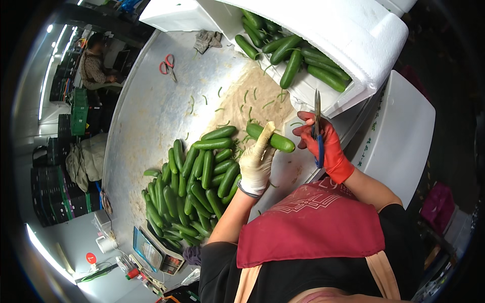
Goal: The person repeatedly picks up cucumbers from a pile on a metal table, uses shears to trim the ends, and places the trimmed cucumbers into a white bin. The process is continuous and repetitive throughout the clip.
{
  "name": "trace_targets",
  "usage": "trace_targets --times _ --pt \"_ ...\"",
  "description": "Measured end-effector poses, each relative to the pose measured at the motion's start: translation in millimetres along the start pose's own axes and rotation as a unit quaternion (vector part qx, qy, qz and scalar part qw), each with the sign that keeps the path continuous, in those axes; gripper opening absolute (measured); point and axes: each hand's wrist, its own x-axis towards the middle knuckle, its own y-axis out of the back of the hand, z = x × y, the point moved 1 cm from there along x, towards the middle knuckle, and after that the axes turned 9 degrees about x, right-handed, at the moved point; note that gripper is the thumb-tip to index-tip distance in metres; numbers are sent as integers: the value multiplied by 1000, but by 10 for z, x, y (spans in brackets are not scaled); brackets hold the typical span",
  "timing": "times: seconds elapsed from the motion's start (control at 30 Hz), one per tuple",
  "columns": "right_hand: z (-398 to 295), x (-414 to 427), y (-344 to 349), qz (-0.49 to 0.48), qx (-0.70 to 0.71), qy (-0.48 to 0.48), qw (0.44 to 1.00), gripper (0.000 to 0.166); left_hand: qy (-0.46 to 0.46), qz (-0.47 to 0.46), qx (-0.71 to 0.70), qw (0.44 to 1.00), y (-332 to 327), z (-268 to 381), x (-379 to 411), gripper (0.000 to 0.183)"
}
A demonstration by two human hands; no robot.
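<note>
My left hand [257, 166], in a pale glove, grips a green cucumber [282, 142] around its middle, above the table. My right hand [322, 140], in a red rubber glove, holds scissors with blue handles [319, 151], their blades pointing toward the far side. Left of my left hand lies a large heap of cucumbers [189, 189]. Beyond my right hand, a white foam box [375, 49] on its side has more cucumbers [290, 68] at its opening, on a white liner. Cut green stems [268, 103] are scattered over the table between heap and box.
Red-handled scissors [167, 68] and a grey cloth [207, 41] lie on the metal table [151, 106]. A weighing scale [166, 257] stands by the heap's near end. Another foam box [394, 140] is at the right. A person [94, 64] sits among stacked crates [79, 111] at far left.
</note>
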Motion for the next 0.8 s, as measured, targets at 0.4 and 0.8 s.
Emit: trace_targets --times 0.4,0.8 --pt "-6 -147 184 -88 -71 -209 971 47 231 -87 -441 863 2 -95 -161 16" --pt "-217 -218 183 -107 -219 -252 936 35 104 -230 -290 923 159 -227 -226 8"
